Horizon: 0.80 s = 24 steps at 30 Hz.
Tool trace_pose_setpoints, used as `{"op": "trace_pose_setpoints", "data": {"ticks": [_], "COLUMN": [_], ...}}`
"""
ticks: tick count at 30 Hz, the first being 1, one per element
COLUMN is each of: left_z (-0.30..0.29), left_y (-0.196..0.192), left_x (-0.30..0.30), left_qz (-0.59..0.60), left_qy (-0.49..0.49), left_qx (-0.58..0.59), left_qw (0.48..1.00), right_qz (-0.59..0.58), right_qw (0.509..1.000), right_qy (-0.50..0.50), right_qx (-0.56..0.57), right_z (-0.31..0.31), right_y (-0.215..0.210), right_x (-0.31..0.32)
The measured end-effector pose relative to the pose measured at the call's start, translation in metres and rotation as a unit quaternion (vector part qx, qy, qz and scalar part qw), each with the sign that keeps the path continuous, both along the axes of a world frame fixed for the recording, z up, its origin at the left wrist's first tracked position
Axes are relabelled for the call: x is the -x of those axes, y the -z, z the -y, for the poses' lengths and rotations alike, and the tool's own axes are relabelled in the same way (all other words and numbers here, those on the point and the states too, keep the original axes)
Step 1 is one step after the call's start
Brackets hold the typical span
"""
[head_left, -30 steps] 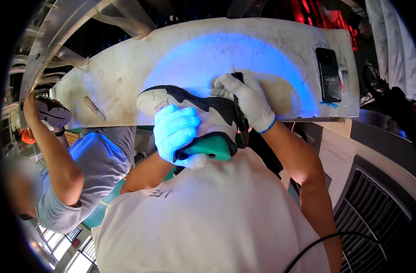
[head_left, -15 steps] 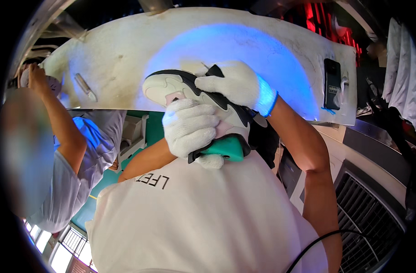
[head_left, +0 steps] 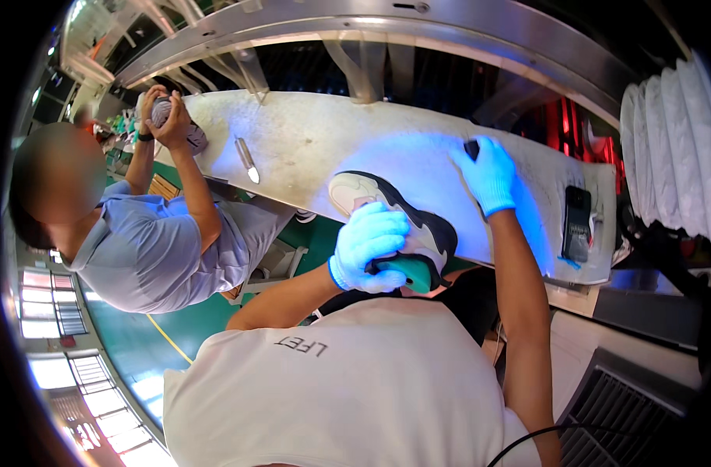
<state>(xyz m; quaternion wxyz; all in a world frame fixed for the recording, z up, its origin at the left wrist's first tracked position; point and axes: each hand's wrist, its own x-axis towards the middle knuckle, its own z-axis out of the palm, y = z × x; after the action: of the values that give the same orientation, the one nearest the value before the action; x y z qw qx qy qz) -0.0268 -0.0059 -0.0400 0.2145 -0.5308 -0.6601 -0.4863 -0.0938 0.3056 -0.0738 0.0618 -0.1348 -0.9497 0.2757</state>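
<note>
1. Left forearm slanting forward, the left hand (head_left: 371, 245) clamps one sneaker (head_left: 407, 210) near its green shoe last (head_left: 414, 274).
2. Apart from it, the right hand (head_left: 491, 177) reaches farther forward, gripping one black object (head_left: 471, 149).
3. The sneaker lies between both hands, at the table (head_left: 308, 148) edge.
4. Outward: one phone (head_left: 577, 226), one slim hand tool (head_left: 246, 159).

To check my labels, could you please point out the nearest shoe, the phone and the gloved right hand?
Shoe (head_left: 419, 235), head view, pale upper.
Phone (head_left: 576, 220), head view, dark back.
Right hand (head_left: 489, 177), head view, gloved back.
</note>
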Motion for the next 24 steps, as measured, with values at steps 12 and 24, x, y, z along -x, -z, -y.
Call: {"op": "trace_pose_setpoints", "data": {"ticks": [12,24], "left_z": [0.033,0.023], "left_y": [0.031,-0.073], "left_x": [0.063,0.029], "left_qz": [0.567,0.541], "left_qy": [-0.1,-0.017], "left_qx": [-0.222,0.001], "left_qw": [0.787,0.841], "right_qz": [-0.078,-0.341], "right_qw": [0.904,0.907], "right_qy": [-0.057,-0.173], "right_qx": [0.417,0.178], "right_z": [0.084,0.067], "right_y": [0.012,0.056], "right_x": [-0.172,-0.184]}}
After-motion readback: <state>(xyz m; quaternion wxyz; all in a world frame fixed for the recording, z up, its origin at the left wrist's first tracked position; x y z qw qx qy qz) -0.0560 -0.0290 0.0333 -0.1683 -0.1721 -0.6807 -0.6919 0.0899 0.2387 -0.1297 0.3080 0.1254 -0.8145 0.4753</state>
